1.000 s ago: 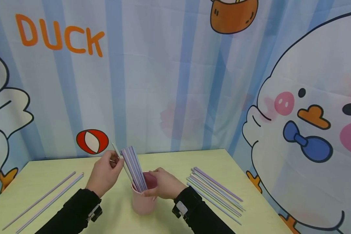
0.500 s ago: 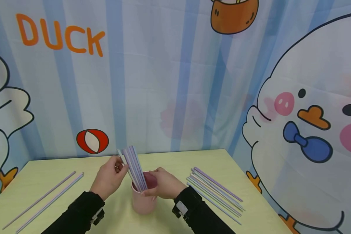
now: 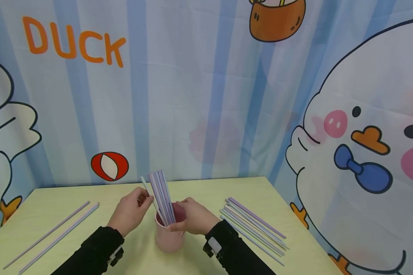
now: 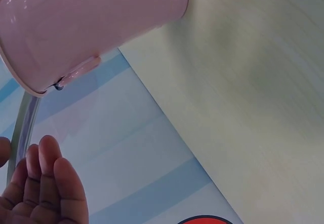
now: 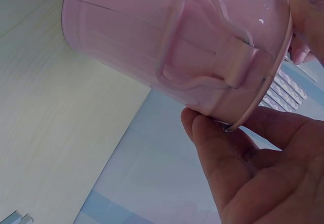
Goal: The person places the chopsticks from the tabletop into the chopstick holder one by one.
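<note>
A pink cup [image 3: 169,241] with a wire handle on its side stands on the table, holding a bunch of purple and white striped straws [image 3: 161,193] that lean to the left. My right hand [image 3: 197,216] grips its rim, thumb on the near side; the right wrist view shows the fingers [image 5: 212,148] pinching the rim's edge. At the cup's left, my left hand [image 3: 131,209] pinches a pale straw [image 3: 143,181] between thumb and index finger. That straw slants into the cup beside the bunch, its lower end hidden inside.
Two loose straws [image 3: 51,233] lie on the table's left side. A spread row of several pastel straws [image 3: 252,227] lies to the right, beside my right sleeve. A printed duck curtain [image 3: 179,95] hangs behind the pale yellow table [image 3: 206,259].
My left hand has moved right and down, bringing the pale straw against the bunch and deeper into the cup. The bunch has shifted slightly right. My right hand stays on the rim.
</note>
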A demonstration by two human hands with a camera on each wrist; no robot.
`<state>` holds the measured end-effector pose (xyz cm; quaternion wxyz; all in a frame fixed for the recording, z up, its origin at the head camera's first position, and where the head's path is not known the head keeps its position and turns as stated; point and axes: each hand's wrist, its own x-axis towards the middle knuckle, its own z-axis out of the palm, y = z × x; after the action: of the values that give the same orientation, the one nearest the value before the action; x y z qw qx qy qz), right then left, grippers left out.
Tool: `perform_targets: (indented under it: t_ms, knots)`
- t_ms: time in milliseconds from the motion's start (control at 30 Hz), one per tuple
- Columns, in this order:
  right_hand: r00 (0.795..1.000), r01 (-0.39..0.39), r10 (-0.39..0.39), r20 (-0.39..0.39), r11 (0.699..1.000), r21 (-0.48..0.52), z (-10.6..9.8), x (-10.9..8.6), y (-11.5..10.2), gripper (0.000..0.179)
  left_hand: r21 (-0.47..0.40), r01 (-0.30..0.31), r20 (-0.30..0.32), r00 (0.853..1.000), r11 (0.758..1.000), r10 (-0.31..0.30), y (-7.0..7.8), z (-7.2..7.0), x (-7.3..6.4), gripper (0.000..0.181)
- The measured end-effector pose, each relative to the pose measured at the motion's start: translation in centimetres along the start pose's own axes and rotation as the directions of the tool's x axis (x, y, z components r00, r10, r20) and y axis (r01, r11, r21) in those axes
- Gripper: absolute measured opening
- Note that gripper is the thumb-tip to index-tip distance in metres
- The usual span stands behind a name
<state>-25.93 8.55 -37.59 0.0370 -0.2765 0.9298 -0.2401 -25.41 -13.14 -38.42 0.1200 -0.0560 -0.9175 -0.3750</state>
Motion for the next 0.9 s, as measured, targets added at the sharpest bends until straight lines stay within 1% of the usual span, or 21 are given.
perform_targets:
  t_ms: [133,267,400,500,600,667,833,900]
  knots:
    - [1.000,0.000,0.000,-0.006,1.000,0.004,0.0,-0.1,0.0,0.071,0.004,-0.009,0.012,1.000,1.000,0.009,-0.1,0.2,-0.2,0.026]
    - [1.000,0.010,-0.010,-0.007,1.000,0.007,-0.1,-0.2,-0.1,0.071,0.010,-0.035,0.006,0.999,0.999,0.035,-0.3,0.1,-0.3,0.025]
    - [1.000,0.014,-0.014,-0.010,1.000,0.003,-0.1,-0.2,0.0,0.071,0.036,-0.057,-0.010,0.998,0.998,0.057,-0.8,-0.4,-0.4,0.024]
    - [1.000,0.020,-0.020,-0.013,1.000,-0.006,-0.1,-0.2,0.0,0.072,0.061,-0.051,-0.015,0.999,0.997,0.052,-1.6,-1.0,-0.5,0.024]
    - [1.000,0.027,-0.028,-0.013,1.000,-0.014,-0.1,-0.2,0.0,0.073,0.108,-0.038,-0.018,0.999,0.993,0.040,-2.9,-1.7,-0.6,0.021]
    - [1.000,0.025,-0.025,-0.010,1.000,-0.015,-0.1,-0.1,0.0,0.073,0.152,-0.030,-0.020,0.999,0.988,0.033,-4.1,-2.2,-0.6,0.020]
    - [1.000,0.014,-0.014,-0.001,1.000,-0.011,-0.2,-0.1,-0.1,0.072,0.262,-0.033,-0.003,0.999,0.965,0.035,-7.9,-3.8,-0.5,0.020]
    - [1.000,0.018,-0.018,-0.001,1.000,-0.014,-0.2,-0.1,-0.1,0.072,0.305,-0.025,0.015,1.000,0.952,0.021,-9.3,-4.5,-0.5,0.021]
